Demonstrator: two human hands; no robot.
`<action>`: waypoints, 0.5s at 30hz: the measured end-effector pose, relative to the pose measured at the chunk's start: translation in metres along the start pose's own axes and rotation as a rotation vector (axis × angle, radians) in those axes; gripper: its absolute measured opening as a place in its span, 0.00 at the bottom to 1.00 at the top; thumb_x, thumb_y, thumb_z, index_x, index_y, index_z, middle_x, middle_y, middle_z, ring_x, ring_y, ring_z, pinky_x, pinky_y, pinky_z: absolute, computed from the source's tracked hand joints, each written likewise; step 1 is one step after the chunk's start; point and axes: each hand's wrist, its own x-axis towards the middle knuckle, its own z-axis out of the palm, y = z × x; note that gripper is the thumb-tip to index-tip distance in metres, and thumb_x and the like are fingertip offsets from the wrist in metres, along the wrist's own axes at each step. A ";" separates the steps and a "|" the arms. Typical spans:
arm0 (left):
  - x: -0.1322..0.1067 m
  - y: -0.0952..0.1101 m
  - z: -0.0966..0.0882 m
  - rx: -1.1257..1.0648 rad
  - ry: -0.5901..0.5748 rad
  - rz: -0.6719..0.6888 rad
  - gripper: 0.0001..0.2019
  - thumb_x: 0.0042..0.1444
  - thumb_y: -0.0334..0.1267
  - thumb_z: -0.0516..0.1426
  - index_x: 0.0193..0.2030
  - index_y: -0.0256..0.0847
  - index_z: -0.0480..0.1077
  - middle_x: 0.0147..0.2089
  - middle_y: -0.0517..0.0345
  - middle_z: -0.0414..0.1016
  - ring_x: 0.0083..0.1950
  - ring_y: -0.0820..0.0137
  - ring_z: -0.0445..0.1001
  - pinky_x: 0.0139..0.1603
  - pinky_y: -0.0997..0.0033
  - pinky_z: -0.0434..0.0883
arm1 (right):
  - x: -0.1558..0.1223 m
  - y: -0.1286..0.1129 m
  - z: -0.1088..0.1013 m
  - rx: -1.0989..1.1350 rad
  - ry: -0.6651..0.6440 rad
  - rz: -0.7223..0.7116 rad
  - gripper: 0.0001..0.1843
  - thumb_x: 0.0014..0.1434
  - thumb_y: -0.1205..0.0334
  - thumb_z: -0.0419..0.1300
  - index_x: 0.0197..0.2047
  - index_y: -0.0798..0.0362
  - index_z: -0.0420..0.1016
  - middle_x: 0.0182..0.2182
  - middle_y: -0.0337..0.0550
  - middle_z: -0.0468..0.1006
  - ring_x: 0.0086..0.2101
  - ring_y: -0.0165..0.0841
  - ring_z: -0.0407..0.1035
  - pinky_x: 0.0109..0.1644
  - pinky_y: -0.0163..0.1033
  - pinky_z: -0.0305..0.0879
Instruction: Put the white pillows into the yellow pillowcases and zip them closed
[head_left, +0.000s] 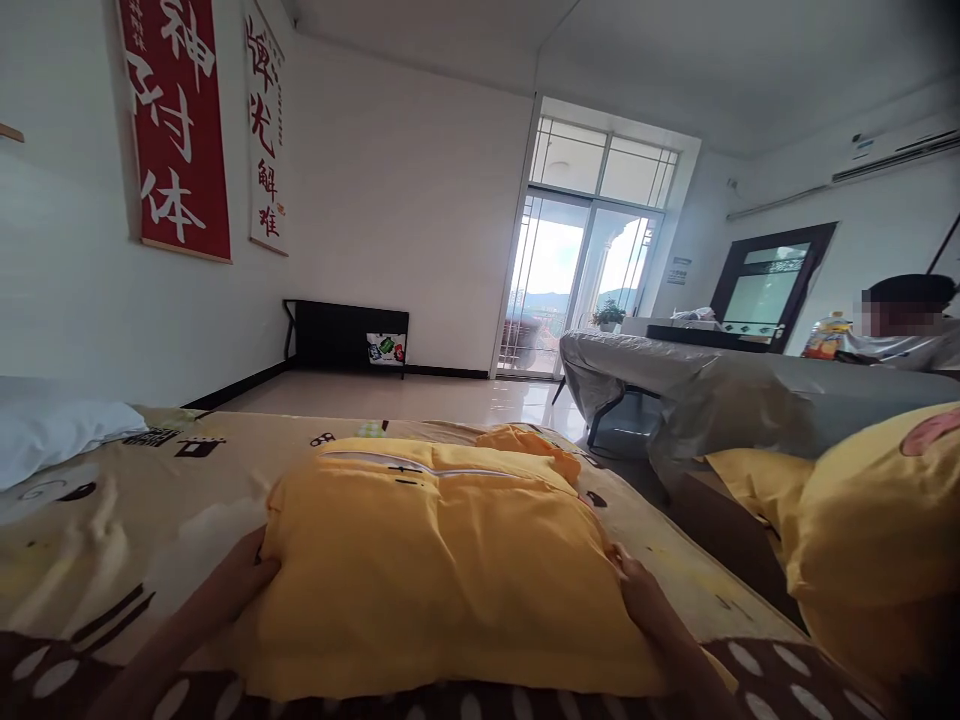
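A yellow pillow (442, 560) with a white zip along its far edge lies flat on a patterned bedsheet (135, 520) right in front of me. My left hand (240, 580) presses against its left side, fingers tucked at the edge. My right hand (637, 595) presses against its right side in the same way. Both hands grip the pillow's sides, with the fingertips hidden by the fabric.
A white pillow (52, 425) lies at the far left of the bed. Two more yellow pillows (862, 520) sit at the right. A grey covered table (720, 385) stands beyond, with a person (907, 320) seated behind it. A glass balcony door (577, 285) is ahead.
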 end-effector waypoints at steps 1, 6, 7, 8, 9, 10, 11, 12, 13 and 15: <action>0.000 -0.002 -0.001 0.001 -0.003 0.004 0.16 0.33 0.39 0.50 0.31 0.40 0.71 0.34 0.55 0.78 0.39 0.55 0.74 0.42 0.63 0.72 | 0.001 0.002 0.000 0.004 0.009 0.005 0.25 0.55 0.54 0.40 0.45 0.57 0.70 0.45 0.58 0.77 0.48 0.44 0.70 0.48 0.41 0.63; -0.001 -0.006 -0.005 0.039 -0.034 -0.015 0.15 0.33 0.39 0.50 0.29 0.41 0.72 0.33 0.54 0.79 0.41 0.53 0.74 0.44 0.61 0.73 | 0.003 0.007 0.001 0.030 0.059 0.023 0.24 0.55 0.56 0.42 0.47 0.57 0.71 0.48 0.56 0.76 0.51 0.42 0.68 0.51 0.40 0.62; -0.001 -0.006 -0.006 0.043 -0.035 -0.016 0.15 0.33 0.40 0.51 0.30 0.41 0.72 0.33 0.54 0.79 0.41 0.54 0.74 0.44 0.61 0.73 | 0.003 0.007 0.001 0.023 0.054 0.010 0.23 0.56 0.56 0.42 0.47 0.56 0.71 0.48 0.55 0.76 0.50 0.42 0.69 0.50 0.40 0.62; 0.000 -0.008 -0.006 0.044 -0.044 -0.019 0.15 0.35 0.40 0.51 0.31 0.41 0.72 0.34 0.54 0.79 0.41 0.54 0.74 0.44 0.61 0.73 | 0.003 0.007 0.001 0.008 0.042 -0.009 0.23 0.57 0.56 0.41 0.47 0.56 0.71 0.47 0.54 0.76 0.50 0.42 0.69 0.50 0.40 0.62; 0.000 -0.009 -0.007 0.043 -0.055 -0.022 0.15 0.36 0.41 0.51 0.32 0.41 0.72 0.35 0.54 0.79 0.41 0.55 0.74 0.43 0.62 0.73 | 0.003 0.008 0.001 -0.012 0.031 -0.021 0.24 0.58 0.57 0.40 0.46 0.56 0.71 0.47 0.53 0.76 0.49 0.42 0.70 0.49 0.40 0.62; 0.002 -0.012 -0.007 0.043 -0.068 -0.022 0.15 0.37 0.42 0.51 0.32 0.40 0.72 0.37 0.55 0.79 0.41 0.56 0.75 0.43 0.63 0.73 | 0.004 0.008 0.001 -0.039 0.025 -0.030 0.24 0.59 0.57 0.39 0.47 0.56 0.71 0.47 0.53 0.76 0.48 0.41 0.70 0.49 0.40 0.62; 0.003 -0.015 -0.009 0.045 -0.076 -0.023 0.16 0.38 0.43 0.51 0.33 0.40 0.71 0.37 0.55 0.79 0.41 0.57 0.75 0.43 0.64 0.74 | 0.005 0.009 0.002 -0.069 0.023 -0.029 0.24 0.60 0.58 0.38 0.47 0.57 0.71 0.48 0.54 0.76 0.49 0.41 0.70 0.49 0.39 0.62; 0.006 -0.018 -0.010 0.047 -0.079 -0.023 0.16 0.39 0.44 0.51 0.33 0.40 0.71 0.38 0.55 0.79 0.41 0.57 0.75 0.42 0.65 0.74 | 0.006 0.011 0.002 -0.103 0.024 -0.026 0.25 0.61 0.59 0.38 0.48 0.58 0.70 0.49 0.54 0.75 0.49 0.40 0.69 0.49 0.39 0.62; 0.008 -0.023 -0.012 0.055 -0.080 -0.022 0.16 0.39 0.45 0.51 0.33 0.40 0.70 0.37 0.55 0.79 0.42 0.57 0.76 0.42 0.65 0.74 | 0.007 0.013 0.004 -0.141 0.030 -0.027 0.25 0.61 0.60 0.37 0.49 0.59 0.70 0.50 0.55 0.75 0.50 0.39 0.69 0.50 0.38 0.62; 0.014 -0.031 -0.017 0.126 -0.045 -0.031 0.16 0.39 0.46 0.49 0.31 0.40 0.69 0.35 0.54 0.80 0.40 0.58 0.76 0.39 0.65 0.74 | 0.009 0.019 0.007 -0.211 0.035 -0.051 0.25 0.62 0.62 0.37 0.51 0.59 0.69 0.50 0.56 0.74 0.50 0.39 0.69 0.50 0.38 0.62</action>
